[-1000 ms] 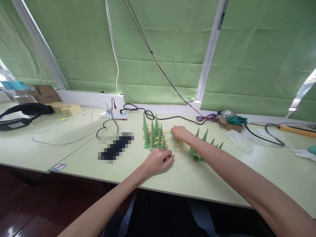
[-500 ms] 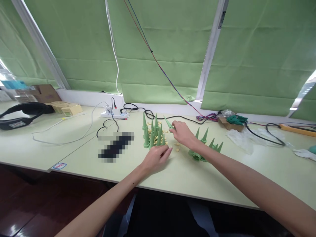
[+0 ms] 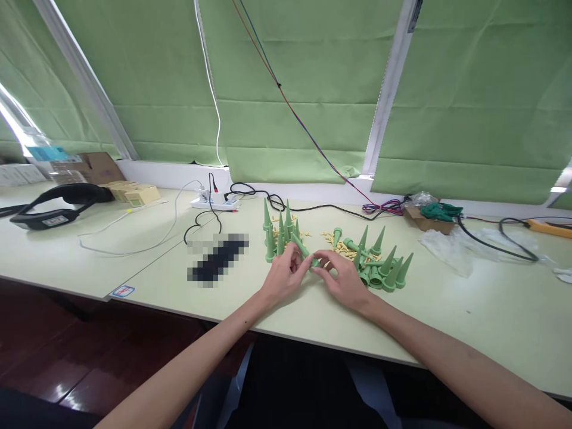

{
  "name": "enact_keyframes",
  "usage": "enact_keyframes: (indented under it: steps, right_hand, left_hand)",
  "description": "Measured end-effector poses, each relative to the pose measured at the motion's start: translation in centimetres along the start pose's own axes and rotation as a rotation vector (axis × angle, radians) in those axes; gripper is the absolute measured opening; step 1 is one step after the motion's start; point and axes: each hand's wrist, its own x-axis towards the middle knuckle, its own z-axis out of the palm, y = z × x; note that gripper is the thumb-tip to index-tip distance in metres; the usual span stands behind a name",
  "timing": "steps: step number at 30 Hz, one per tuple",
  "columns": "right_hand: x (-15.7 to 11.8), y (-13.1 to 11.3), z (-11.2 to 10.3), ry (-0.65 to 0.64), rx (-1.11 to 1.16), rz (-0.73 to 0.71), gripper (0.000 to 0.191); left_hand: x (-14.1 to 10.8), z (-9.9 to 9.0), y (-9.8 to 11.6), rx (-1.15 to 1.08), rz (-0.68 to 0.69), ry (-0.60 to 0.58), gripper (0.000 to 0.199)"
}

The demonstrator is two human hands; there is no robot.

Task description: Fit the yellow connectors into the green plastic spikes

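Note:
Between my two hands is a green cone (image 3: 301, 245), its tip pointing up and to the left. My left hand (image 3: 286, 273) is closed on its body, and my right hand (image 3: 339, 279) pinches its wide end. Several green cones (image 3: 281, 231) stand upright just beyond my left hand, with small yellow pieces among them. Right of my right hand lies another group of green cones (image 3: 389, 271), some upright and some on their sides. Small yellow pieces (image 3: 346, 249) are scattered behind that group. My fingers partly hide the held cone's base.
A power strip (image 3: 214, 201) with black cables is at the back. Black headphones (image 3: 49, 217) and small boxes (image 3: 142, 195) sit at the left. At the right back are a cardboard box (image 3: 429, 221) with green cloth and clear plastic bags (image 3: 447, 247). A pixelated dark item lies left of the cones.
My right hand has come down and toward me with the green cone, meeting my left hand, which now grips it too. The view has shifted slightly, and more yellow pieces show at the right.

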Motion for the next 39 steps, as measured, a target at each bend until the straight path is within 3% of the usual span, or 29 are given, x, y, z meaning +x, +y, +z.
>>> enact_keyframes:
  steps: [5,13,23,28,34,39]
  right_hand:
    - [0.1,-0.3,-0.2,-0.095,0.002,0.002,0.019]
    - [0.2,0.0,-0.8,-0.113,-0.151,0.033,0.044]
    - [0.3,0.7,-0.7,-0.157,-0.432,0.195,0.04]
    - [0.3,0.9,-0.7,-0.2,-0.477,0.224,0.035]
    - [0.4,0.6,-0.7,-0.229,-0.504,0.243,0.032]
    - [0.5,0.1,-0.8,-0.236,-0.532,0.265,0.032]
  left_hand:
    - [0.0,0.1,0.1,0.048,0.01,-0.063,0.032]
    - [0.0,0.2,-0.2,0.095,0.011,0.021,0.028]
    - [0.1,0.3,-0.3,0.171,0.023,-0.081,0.028]
    - [0.1,0.3,-0.5,0.2,0.031,-0.143,0.022]
    - [-0.1,0.3,-0.2,0.21,0.058,-0.143,0.033]
    - [0.1,0.3,-0.2,0.233,-0.022,-0.211,0.031]
